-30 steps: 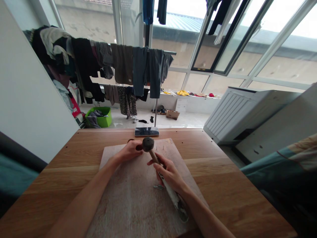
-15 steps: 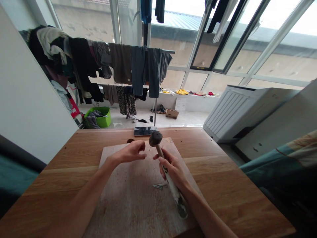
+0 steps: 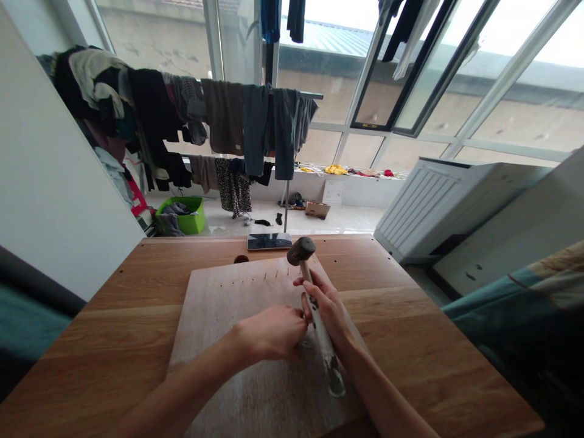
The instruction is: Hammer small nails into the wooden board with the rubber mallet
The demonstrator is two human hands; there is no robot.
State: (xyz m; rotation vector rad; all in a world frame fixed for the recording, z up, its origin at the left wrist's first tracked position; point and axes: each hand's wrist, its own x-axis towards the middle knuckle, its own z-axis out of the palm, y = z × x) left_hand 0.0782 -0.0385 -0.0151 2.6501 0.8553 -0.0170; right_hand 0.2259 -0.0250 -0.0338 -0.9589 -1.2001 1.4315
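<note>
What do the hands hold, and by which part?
The right hand holds the hammer at mid-handle. The left hand is down on the wooden board; whether it grips anything cannot be told.

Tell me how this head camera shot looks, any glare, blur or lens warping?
Head view: the sky through the windows is blown out to white glare; their frames bow and fan outward, which is wide-angle warping; the left hand, right hand and hammer look fairly sharp, with only soft shadows on the board beneath them.
</note>
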